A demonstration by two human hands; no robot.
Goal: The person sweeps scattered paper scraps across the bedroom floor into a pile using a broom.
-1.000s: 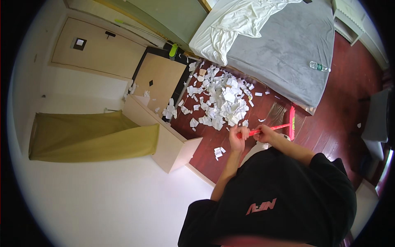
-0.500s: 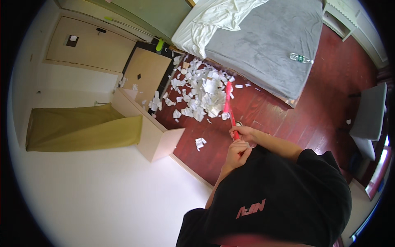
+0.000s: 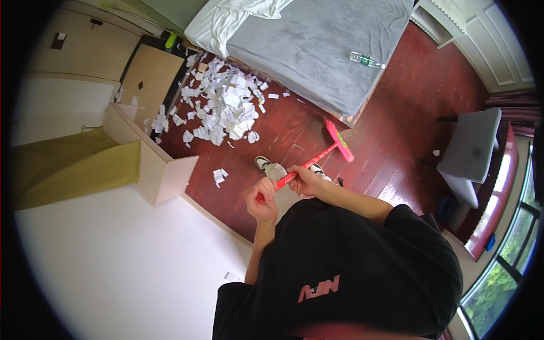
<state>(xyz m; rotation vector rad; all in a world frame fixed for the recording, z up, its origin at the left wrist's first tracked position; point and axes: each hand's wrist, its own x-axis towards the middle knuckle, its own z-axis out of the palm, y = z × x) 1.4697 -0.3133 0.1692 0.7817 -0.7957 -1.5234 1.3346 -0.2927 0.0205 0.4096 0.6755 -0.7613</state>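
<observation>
Both hands are closed around a red broom (image 3: 321, 157). My left hand (image 3: 261, 200) wraps the upper end of its handle, and my right hand (image 3: 305, 182) grips lower down, nearer the head. The broom's pink-red head, with a yellow-green label, is over the dark red floor near the bed corner, right of my shoes (image 3: 262, 162). A large heap of torn white paper (image 3: 229, 107) lies on the floor to the left, between the bed and a low wooden panel. Apart from it, a few paper scraps (image 3: 220, 176) lie nearer to me.
A bed (image 3: 317, 51) with a grey cover bears a white sheet (image 3: 238, 20) and a clear plastic bottle (image 3: 367, 59). At right stands a grey chair (image 3: 470, 144) by a window. An olive cloth (image 3: 113, 164) hangs over a pale partition (image 3: 173, 178) at left.
The broom head has swung right, away from the paper heap to the floor by the bed corner. Both hands keep their hold. The whole view has shifted toward the right.
</observation>
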